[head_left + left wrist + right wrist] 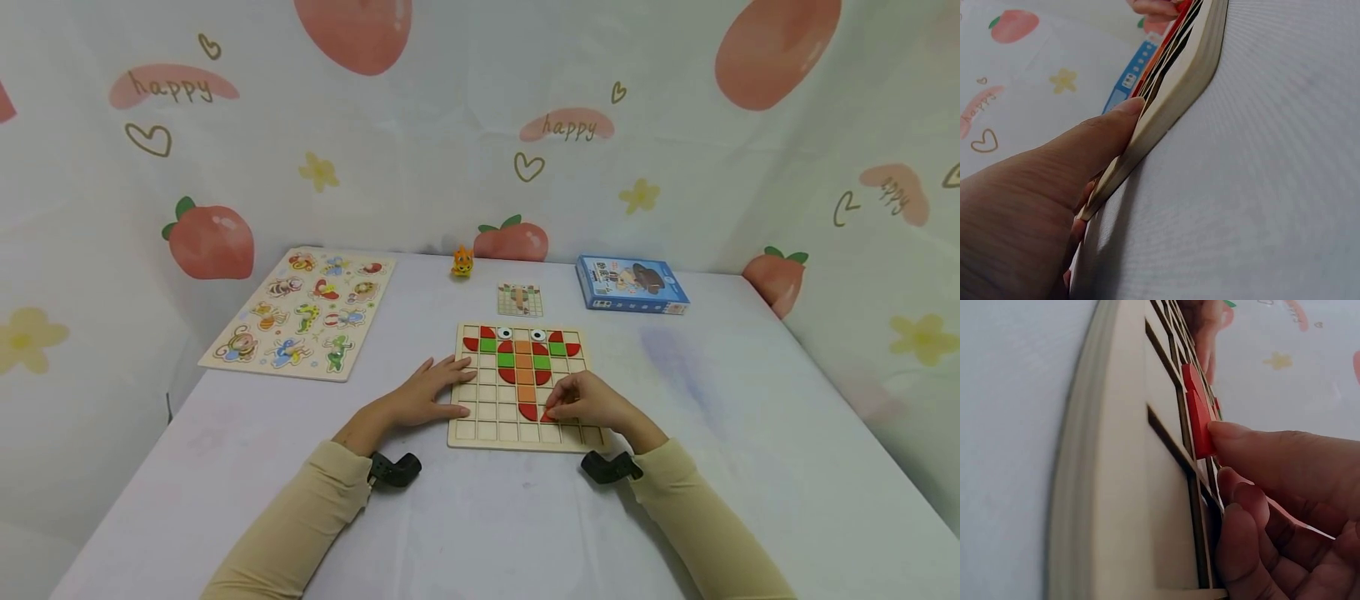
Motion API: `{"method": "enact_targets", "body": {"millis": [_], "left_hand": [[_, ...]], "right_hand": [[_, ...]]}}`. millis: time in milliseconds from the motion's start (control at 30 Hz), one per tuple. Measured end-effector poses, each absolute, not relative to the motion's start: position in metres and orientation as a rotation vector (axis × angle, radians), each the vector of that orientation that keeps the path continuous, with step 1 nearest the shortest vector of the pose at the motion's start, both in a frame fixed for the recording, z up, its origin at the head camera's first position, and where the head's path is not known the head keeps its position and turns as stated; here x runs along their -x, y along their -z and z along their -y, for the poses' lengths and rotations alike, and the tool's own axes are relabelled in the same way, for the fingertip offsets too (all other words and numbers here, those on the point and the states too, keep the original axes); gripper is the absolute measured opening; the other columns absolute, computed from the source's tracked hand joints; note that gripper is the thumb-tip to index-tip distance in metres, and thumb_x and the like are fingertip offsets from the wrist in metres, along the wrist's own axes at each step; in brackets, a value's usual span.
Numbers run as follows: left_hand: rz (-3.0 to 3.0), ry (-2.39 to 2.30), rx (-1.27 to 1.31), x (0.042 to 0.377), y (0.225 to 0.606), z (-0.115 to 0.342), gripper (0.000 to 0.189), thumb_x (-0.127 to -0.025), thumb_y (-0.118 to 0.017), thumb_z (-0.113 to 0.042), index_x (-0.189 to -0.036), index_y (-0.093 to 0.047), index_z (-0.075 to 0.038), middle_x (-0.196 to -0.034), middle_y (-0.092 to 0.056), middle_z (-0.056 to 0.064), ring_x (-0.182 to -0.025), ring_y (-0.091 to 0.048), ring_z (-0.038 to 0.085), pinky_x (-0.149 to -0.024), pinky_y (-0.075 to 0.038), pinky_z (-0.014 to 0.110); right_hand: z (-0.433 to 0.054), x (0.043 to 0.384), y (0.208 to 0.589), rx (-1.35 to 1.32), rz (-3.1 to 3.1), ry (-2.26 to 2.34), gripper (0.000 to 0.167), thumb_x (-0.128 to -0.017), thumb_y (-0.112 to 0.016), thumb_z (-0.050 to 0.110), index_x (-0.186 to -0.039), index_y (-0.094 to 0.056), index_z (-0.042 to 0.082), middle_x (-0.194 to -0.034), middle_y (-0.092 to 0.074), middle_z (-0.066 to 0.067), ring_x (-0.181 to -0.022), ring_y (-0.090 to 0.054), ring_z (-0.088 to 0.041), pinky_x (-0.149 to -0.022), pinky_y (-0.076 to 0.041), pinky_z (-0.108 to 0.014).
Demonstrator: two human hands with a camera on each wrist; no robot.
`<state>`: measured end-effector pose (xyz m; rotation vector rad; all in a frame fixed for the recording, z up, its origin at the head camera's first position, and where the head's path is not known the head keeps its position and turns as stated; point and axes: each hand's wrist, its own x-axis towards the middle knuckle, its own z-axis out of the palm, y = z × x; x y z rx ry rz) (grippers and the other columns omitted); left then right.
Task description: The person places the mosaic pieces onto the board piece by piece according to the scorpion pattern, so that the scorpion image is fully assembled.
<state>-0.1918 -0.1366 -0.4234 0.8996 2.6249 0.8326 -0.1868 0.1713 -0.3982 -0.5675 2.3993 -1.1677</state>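
A wooden grid board [486,433] lies on the table, with red, green and orange pieces and two round eye pieces set in its squares. My left hand [420,396] rests on the board's left edge, fingers spread and thumb laid along the rim. Between the thumb and fingers of my right hand [592,402] is a red piece [1199,425] with a curved edge, at a square in the lower part of the grid. It sits right beside a red quarter-round piece [528,411] under the orange column. The right fingertips partly hide it in the head view.
Behind the board lies a small pattern card [520,300]. A blue box [632,285] stands at the back right, and a small orange toy figure [462,262] at the back. To the left lies an insect and animal puzzle board [300,315]. A printed cloth hangs behind the table.
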Motion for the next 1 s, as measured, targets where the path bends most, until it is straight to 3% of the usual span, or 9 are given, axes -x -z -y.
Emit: {"method": "enact_targets", "body": {"millis": [200,500,733,1000], "left_hand": [[-2.622,-0.832,-0.901,0.192,0.423,0.137,0.066,-0.087,-0.061,-0.044,-0.143,-0.038,-0.017,-0.156,-0.02,0.002,-0.146,-0.008,0.026,-0.117,0.002,0.051],[-2.619,-0.845,-0.92,0.191,0.423,0.137,0.066,-0.087,-0.06,-0.044,-0.143,-0.038,-0.016,-0.156,-0.021,0.004,-0.146,-0.008,0.027,-0.117,0.001,0.052],[-2.617,-0.896,-0.97,0.191,0.426,0.14,0.069,-0.087,-0.056,-0.053,-0.143,-0.039,-0.016,-0.155,-0.023,0.006,-0.145,-0.01,0.029,-0.117,0.001,0.053],[-2.612,-0.88,-0.972,0.191,0.424,0.139,0.069,-0.087,-0.057,-0.05,-0.143,-0.039,-0.015,-0.155,-0.022,0.007,-0.145,-0.01,0.03,-0.116,0.001,0.054]], "right_hand": [[-0.17,0.186,0.398,0.569,-2.434,1.14,0.01,-0.083,-0.069,0.009,-0.085,-0.069,-0.001,-0.08,-0.067,-0.006,-0.067,-0.052,-0.013,-0.063,-0.047,-0.022],[-0.188,0.183,0.39,0.486,-2.508,1.118,0.017,-0.084,-0.069,0.018,-0.094,-0.071,0.004,-0.092,-0.068,-0.006,-0.079,-0.057,-0.015,-0.074,-0.047,-0.027],[-0.226,0.175,0.382,0.388,-2.558,1.105,0.026,-0.084,-0.069,0.018,-0.103,-0.069,0.0,-0.09,-0.065,-0.009,-0.075,-0.055,-0.016,-0.06,-0.048,-0.027],[-0.26,0.165,0.387,0.308,-2.58,1.056,0.028,-0.081,-0.07,0.014,-0.104,-0.068,-0.001,-0.097,-0.067,-0.011,-0.078,-0.055,-0.014,-0.065,-0.047,-0.025]]}}
